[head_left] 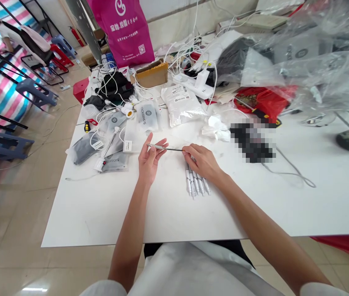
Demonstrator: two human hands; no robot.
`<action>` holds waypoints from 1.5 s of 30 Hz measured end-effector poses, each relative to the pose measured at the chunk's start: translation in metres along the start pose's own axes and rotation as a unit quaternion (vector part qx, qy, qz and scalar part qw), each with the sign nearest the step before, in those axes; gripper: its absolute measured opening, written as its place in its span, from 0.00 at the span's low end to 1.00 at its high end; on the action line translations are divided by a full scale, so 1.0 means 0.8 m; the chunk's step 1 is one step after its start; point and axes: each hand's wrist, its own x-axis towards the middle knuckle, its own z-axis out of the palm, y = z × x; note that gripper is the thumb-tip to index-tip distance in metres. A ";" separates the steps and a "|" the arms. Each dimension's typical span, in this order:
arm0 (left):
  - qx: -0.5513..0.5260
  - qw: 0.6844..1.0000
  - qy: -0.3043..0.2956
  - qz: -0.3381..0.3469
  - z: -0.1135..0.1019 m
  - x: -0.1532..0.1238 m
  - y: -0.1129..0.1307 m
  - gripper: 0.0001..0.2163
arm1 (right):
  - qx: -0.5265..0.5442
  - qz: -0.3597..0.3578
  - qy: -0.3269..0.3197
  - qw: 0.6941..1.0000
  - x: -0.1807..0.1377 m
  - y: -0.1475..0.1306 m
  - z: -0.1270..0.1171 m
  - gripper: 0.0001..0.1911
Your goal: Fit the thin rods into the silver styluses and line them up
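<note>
My left hand (149, 159) is raised palm-up at the middle of the white table and holds the silver handle of a slim tool (159, 146). The tool's thin dark shaft runs right to my right hand (202, 161), whose fingertips pinch its far end. Below my right hand, several similar silver tools (196, 183) lie side by side on the table. Grey printed pouches (114, 139) and white cables lie just left of my left hand.
The white table (100, 213) holds a foil packet (180, 105), a cardboard box (151, 74), tangled white cables, a red bag (262, 100), a pixelated black object (251, 140) and clear plastic sheeting (310, 61). Stools stand on the tiled floor at left, beyond which a person (23, 45) bends.
</note>
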 end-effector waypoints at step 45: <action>0.018 1.000 -0.004 0.010 0.008 -0.002 -0.034 0.14 | 0.048 0.033 -0.011 0.998 -0.006 -0.010 0.008 0.12</action>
